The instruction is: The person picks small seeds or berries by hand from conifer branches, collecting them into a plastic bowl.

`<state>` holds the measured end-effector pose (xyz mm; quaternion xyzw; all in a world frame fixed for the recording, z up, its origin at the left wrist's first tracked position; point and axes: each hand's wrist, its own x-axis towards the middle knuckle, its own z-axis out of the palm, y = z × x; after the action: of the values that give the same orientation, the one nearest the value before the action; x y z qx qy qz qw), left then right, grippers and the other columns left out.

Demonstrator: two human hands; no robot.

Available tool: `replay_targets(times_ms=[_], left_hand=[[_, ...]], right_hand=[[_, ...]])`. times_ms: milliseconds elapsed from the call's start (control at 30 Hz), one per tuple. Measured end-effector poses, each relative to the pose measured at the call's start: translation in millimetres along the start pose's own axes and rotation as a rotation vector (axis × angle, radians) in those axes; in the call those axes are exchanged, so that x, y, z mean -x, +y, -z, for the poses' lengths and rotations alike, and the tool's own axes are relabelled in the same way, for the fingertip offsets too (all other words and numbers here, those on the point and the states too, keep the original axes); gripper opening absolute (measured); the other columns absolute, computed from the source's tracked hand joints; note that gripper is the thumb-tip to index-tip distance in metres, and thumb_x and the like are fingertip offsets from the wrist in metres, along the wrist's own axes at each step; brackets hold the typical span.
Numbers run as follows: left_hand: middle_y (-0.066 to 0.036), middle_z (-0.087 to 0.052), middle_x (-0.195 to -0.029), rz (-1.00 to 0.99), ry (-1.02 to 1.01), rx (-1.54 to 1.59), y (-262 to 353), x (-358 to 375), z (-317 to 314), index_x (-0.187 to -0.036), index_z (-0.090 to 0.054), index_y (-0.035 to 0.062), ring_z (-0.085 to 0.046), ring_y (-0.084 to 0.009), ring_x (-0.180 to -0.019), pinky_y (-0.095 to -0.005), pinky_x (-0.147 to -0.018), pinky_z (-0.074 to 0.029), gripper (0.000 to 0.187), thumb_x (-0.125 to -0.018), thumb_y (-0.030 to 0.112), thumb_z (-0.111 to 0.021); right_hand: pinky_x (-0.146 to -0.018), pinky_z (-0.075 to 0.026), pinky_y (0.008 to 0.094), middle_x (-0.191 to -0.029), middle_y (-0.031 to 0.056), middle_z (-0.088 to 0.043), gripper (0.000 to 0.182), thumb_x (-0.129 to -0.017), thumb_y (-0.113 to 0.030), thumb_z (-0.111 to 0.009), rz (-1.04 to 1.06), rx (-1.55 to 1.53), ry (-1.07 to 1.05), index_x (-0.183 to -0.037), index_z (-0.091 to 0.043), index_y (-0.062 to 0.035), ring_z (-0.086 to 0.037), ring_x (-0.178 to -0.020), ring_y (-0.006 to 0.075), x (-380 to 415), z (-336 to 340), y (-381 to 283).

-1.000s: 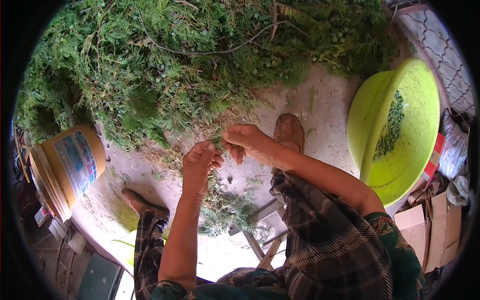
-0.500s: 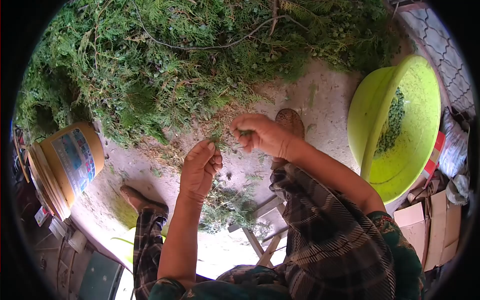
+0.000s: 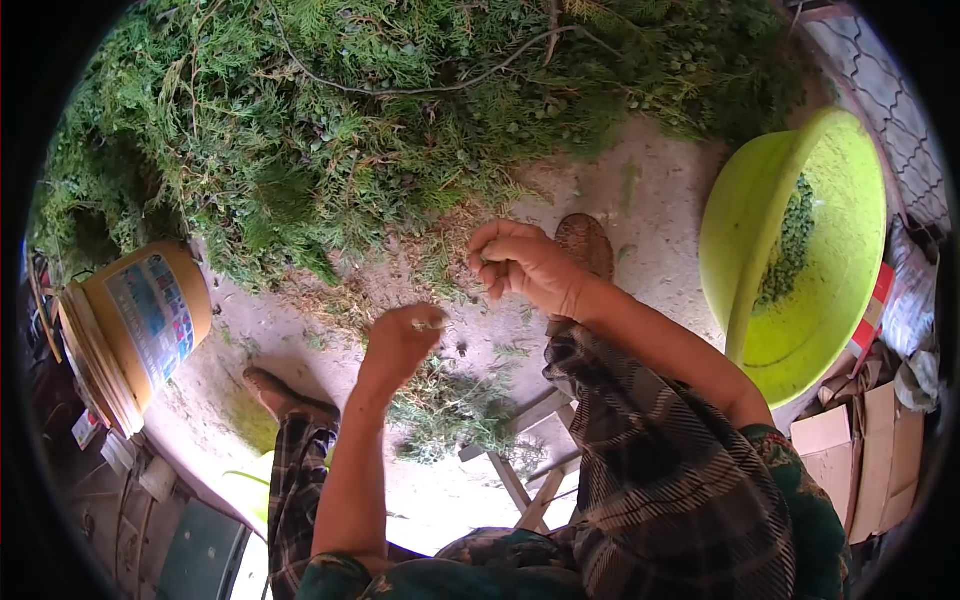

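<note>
My left hand [image 3: 402, 345] hovers above the floor between my legs, slightly blurred. Its thumb and fingers are apart, and I see nothing between them. Higher and to the right, my right hand [image 3: 525, 268] has its fingers curled in; a small greenish bit shows at the fingertips, too small to name. A large heap of green conifer branches [image 3: 330, 150] spreads in front of both hands. Below my left hand lies a small pile of loose sprigs [image 3: 455, 410]. At right, a tilted lime-green basin [image 3: 835, 310] holds many small green cones [image 3: 790, 245].
A yellow bucket [image 3: 190, 300] with a printed label lies tipped at left. Cardboard boxes [image 3: 870, 455] and a plastic bag [image 3: 908, 290] stand at right beyond the basin. My shoes [image 3: 585, 245] rest on the floor, and wooden stool legs [image 3: 510, 485] show between my knees.
My hands have moved apart. The left one has dropped slightly and loosened; the green sprig at its fingertips is gone. My right hand stays nearly in place, still curled.
</note>
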<state>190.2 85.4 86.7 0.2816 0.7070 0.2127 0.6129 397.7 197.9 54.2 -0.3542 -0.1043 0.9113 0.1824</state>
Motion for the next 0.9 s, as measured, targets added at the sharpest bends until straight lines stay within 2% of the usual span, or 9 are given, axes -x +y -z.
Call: replay_targets(times_ms=[33,67,133,200,333,400,467,567,900], left_hand=[[-0.013,-0.065,-0.079,-0.108,-0.211,-0.491,-4,0,6,-0.097,-0.063,-0.0030,-0.063,-0.0275,-0.077,-0.0350,-0.070,-0.049,0.034,-0.076,0.022,-0.071],[-0.013,-0.065,-0.079,-0.104,-0.210,-0.490,-7,-4,6,-0.097,-0.063,-0.0030,-0.063,-0.0275,-0.077,-0.0350,-0.070,-0.049,0.034,-0.076,0.022,-0.071],[-0.021,-0.065,-0.084,-0.073,0.143,-0.440,-4,-29,5,-0.104,-0.059,-0.0034,-0.062,-0.0369,-0.086,-0.0407,-0.079,-0.048,0.044,-0.074,0.026,-0.072],[-0.020,-0.064,-0.083,-0.387,0.742,-0.659,10,-58,-7,-0.109,-0.056,-0.0002,-0.063,-0.0347,-0.084,-0.0420,-0.076,-0.048,0.042,-0.077,0.024,-0.069],[-0.016,-0.065,-0.082,-0.185,0.931,-0.856,10,-86,-5,-0.103,-0.055,-0.0009,-0.063,-0.0315,-0.073,-0.0413,-0.065,-0.048,0.037,-0.080,0.026,-0.067],[-0.018,-0.064,-0.078,-0.267,0.667,-0.724,-3,-85,16,-0.093,-0.053,0.0003,-0.059,-0.0418,-0.069,-0.0458,-0.065,-0.048,0.023,-0.081,0.017,-0.063],[-0.014,-0.063,-0.074,-0.243,0.562,-0.500,-9,-74,32,-0.089,-0.054,0.0012,-0.060,-0.0320,-0.061,-0.0388,-0.057,-0.050,0.016,-0.084,0.015,-0.061],[-0.006,-0.062,-0.077,0.108,0.270,0.476,3,-45,36,-0.092,-0.059,0.0024,-0.059,-0.0068,-0.062,-0.0180,-0.049,-0.047,0.016,-0.088,0.018,-0.060],[-0.008,-0.064,-0.092,0.074,0.106,0.773,19,0,-1,-0.106,-0.056,0.0012,-0.060,-0.0102,-0.063,-0.0202,-0.051,-0.049,0.021,-0.089,0.014,-0.059]], right_hand=[[-0.050,-0.050,0.0281,-0.081,0.0067,-0.060,0.016,-0.089,-0.018,-0.054,0.009,0.022,0.018,-0.087,-0.058,-0.0028,-0.058,-0.060,0.0115,1,1,-2],[-0.050,-0.050,0.0281,-0.081,0.0067,-0.060,0.016,-0.089,-0.018,-0.054,0.006,0.020,0.017,-0.087,-0.058,-0.0028,-0.058,-0.060,0.0115,1,2,-2],[-0.049,-0.049,0.0286,-0.078,0.0060,-0.058,0.021,-0.089,-0.023,-0.056,-0.032,-0.008,-0.011,-0.084,-0.058,-0.0030,-0.057,-0.059,0.0116,0,3,-3],[-0.048,-0.049,0.0286,-0.077,0.0060,-0.058,0.024,-0.089,-0.027,-0.056,-0.061,0.039,0.005,-0.083,-0.058,-0.0032,-0.057,-0.058,0.0116,-1,2,2],[-0.047,-0.047,0.0281,-0.074,0.0057,-0.057,0.031,-0.089,-0.034,-0.058,-0.097,0.134,0.029,-0.081,-0.057,-0.0038,-0.056,-0.055,0.0118,-1,-1,4],[-0.047,-0.047,0.0280,-0.074,0.0057,-0.057,0.031,-0.089,-0.034,-0.058,-0.100,0.130,0.022,-0.081,-0.057,-0.0038,-0.055,-0.054,0.0119,-2,-2,4],[-0.047,-0.047,0.0280,-0.074,0.0056,-0.057,0.031,-0.089,-0.034,-0.058,-0.107,0.128,0.019,-0.081,-0.057,-0.0038,-0.055,-0.053,0.0121,-3,-1,3],[-0.047,-0.047,0.0275,-0.074,0.0055,-0.057,0.031,-0.088,-0.034,-0.060,-0.105,0.155,0.002,-0.081,-0.057,-0.0038,-0.055,-0.053,0.0120,-2,-2,6],[-0.053,-0.054,0.0287,-0.078,0.0039,-0.058,0.030,-0.092,-0.032,-0.053,-0.173,0.200,-0.046,-0.097,-0.058,-0.0031,-0.058,-0.064,0.0121,-10,-20,20]])
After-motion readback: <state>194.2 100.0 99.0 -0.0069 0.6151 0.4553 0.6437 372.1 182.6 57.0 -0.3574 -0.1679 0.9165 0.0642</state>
